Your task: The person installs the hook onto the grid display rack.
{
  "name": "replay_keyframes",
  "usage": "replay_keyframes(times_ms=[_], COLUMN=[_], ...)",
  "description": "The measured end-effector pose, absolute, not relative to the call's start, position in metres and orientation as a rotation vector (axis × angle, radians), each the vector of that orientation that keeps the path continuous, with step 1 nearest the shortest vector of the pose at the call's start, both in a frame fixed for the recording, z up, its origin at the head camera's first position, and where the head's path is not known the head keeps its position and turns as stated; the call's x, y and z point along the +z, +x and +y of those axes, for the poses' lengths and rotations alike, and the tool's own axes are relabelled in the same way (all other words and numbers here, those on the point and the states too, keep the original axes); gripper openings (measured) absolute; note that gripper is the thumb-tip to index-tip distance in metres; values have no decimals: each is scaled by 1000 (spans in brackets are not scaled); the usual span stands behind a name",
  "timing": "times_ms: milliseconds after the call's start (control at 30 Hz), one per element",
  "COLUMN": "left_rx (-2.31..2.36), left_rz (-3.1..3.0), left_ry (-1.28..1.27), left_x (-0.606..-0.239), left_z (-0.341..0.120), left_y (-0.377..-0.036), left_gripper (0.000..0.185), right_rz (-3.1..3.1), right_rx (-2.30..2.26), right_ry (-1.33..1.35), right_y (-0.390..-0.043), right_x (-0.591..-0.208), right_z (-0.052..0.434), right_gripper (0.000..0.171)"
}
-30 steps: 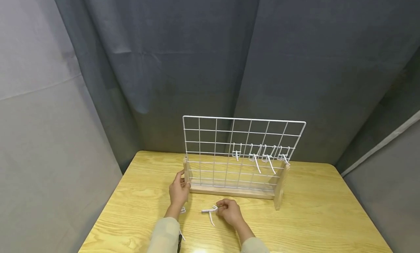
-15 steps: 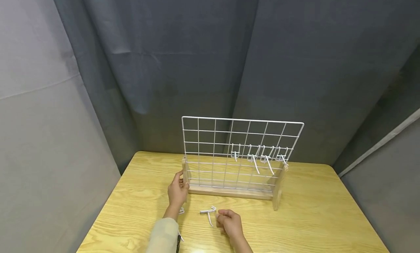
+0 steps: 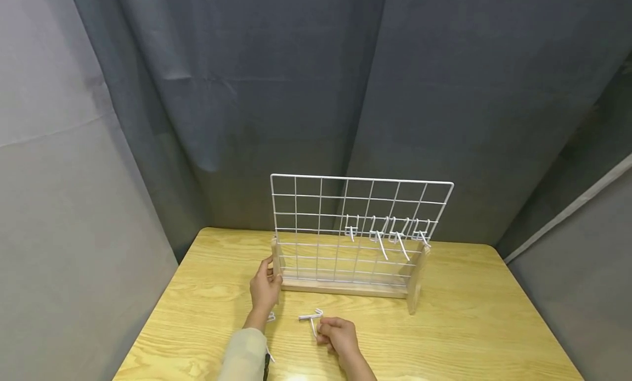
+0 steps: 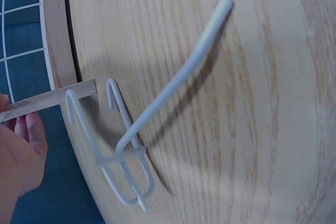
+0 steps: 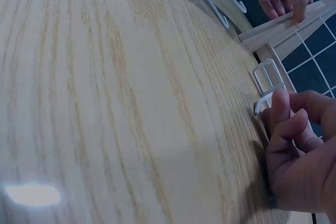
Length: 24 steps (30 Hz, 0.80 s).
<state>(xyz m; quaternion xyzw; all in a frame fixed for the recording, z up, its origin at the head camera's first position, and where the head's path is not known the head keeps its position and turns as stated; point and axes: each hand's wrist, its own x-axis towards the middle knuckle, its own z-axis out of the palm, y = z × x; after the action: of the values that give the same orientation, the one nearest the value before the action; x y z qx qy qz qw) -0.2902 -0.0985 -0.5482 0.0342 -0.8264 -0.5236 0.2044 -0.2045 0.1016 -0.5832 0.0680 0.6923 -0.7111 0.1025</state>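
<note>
yellow table (image 3: 469, 315), grey curtains (image 3: 276, 95); right hand (image 3: 338, 337) at hook (image 3: 310, 317) (touch unclear).

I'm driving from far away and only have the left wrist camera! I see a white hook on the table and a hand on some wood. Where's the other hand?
Observer: In the head view, the right hand is beside another white hook on the table; I can't tell whether it touches it.
Operator: Are any hooks up on the wire squares?
Observer: Yes, four hooks hang on the wire grid, from about its middle to its right end.
Operator: What's that wood the hand has?
Observer: The left hand holds one wooden side post; the head view shows a matching post at the grid's other end.
</note>
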Motion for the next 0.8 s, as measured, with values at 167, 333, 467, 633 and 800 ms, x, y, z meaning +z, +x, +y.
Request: replay_keyframes(times_ms=[167, 333, 467, 633, 800], left_rx=[-1450, -1462, -1454, -1460, -1470], left_rz=[-2295, -2296, -2306, -2292, -2297], left_ry=[86, 96, 114, 119, 96], left_x=[-547, -547, -547, -545, -545], left_z=[-99, -100, -101, -100, -99], left_y=[-290, -289, -289, -289, -289], left_gripper=[50, 50, 50, 51, 50], right_rz=[2064, 2139, 2169, 2236, 2275], right_rx=[-2072, -2036, -2022, -2000, -1997], right_ry=[154, 210, 218, 228, 260], right_y=[-205, -208, -210, -212, -213], right_x=[-582, -583, -584, -584, -584], right_z=[97, 92, 87, 83, 80], right_gripper=[30, 26, 22, 15, 12])
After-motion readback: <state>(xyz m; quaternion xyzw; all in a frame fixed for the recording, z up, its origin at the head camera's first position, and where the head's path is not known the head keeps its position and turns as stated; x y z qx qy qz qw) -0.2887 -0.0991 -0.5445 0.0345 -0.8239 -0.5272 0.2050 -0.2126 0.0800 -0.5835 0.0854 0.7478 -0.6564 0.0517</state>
